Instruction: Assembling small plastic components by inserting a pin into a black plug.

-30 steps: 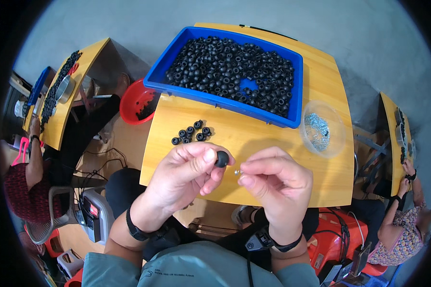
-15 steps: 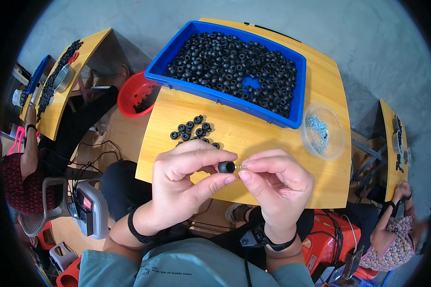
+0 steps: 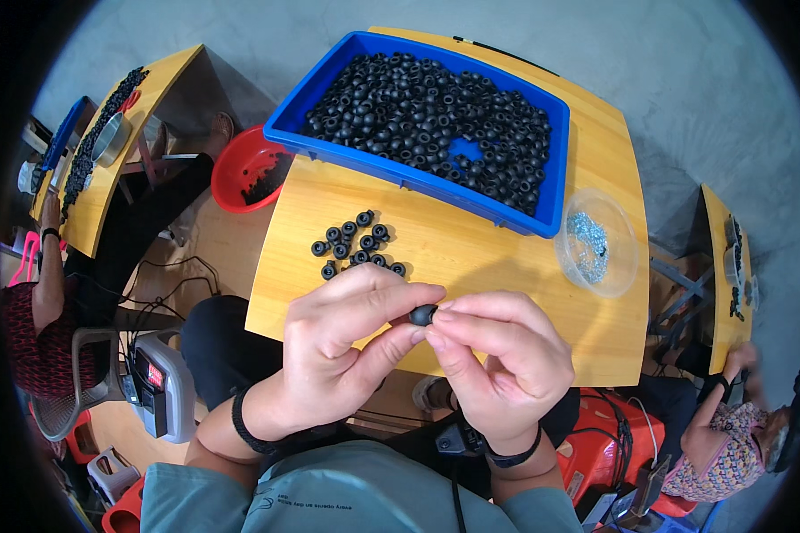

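In front of my body, my left hand [image 3: 347, 342] pinches a small black hollow plastic cap [image 3: 423, 314] between thumb and forefinger. The thumb and fingers of my right hand [image 3: 502, 351] are closed against the cap's open end. Those fingertips hide the small metal spring seen there earlier, so how far it sits inside the cap cannot be made out. Several similar black pieces [image 3: 341, 250] lie in a loose group on the yellow table [image 3: 498, 266], just beyond my left hand.
Many black caps fill a large blue tray [image 3: 418, 180] across the table's far side. A clear round tub [image 3: 627, 266] with small shiny metal pieces stands at the right. Left of the table is a red basin [image 3: 231, 182]. Other people sit at tables on both sides.
My right hand has moved left, bringing its fingertips up against the cap. The spring, visible between the hands before, no longer shows. The cap has turned, hiding its open mouth.
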`<state>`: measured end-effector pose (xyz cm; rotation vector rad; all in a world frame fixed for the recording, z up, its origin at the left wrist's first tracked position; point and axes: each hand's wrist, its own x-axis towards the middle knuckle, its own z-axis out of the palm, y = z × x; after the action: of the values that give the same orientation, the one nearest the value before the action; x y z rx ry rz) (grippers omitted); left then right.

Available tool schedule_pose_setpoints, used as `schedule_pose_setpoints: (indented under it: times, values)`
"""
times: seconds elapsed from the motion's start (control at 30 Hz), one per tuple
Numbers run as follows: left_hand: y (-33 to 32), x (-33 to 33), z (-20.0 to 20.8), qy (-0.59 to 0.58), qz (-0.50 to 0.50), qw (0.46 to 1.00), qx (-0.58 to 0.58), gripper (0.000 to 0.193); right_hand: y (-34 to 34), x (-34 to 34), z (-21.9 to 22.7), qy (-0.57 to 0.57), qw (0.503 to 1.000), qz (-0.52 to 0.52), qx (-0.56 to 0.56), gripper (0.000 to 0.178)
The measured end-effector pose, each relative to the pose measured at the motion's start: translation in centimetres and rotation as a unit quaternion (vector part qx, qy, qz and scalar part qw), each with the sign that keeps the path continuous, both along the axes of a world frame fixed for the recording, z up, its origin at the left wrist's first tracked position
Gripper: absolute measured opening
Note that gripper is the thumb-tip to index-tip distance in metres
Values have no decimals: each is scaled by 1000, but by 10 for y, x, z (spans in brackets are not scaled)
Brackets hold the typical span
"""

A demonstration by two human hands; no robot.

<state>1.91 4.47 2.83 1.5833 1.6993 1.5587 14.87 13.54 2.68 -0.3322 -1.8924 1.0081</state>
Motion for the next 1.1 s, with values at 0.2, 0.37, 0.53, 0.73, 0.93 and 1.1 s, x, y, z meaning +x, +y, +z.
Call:
schedule_pose_setpoints:
  times: [0.2,0.37,0.53,0.73,0.93,1.1]
  values:
    - [2,-8,-23,-139,-9,990,-4,24,-2,-18,-22,6,1000,6,8,21]
    - [5,-18,-55,-287,-29,957,15,26,-5,-32,-37,-20,996,19,-84,19]
    - [12,-29,-77,-417,-40,908,15,24,8,-41,-38,-65,988,65,-121,19]
    - [9,-51,-75,-489,-78,869,19,26,101,-61,4,-117,951,-24,-285,20]
    - [-1,-63,-72,-487,-111,865,44,25,193,-102,-29,-395,890,-133,-184,14]
    - [-8,-68,-67,-508,-140,847,68,29,193,-127,-61,-491,848,-187,72,10]
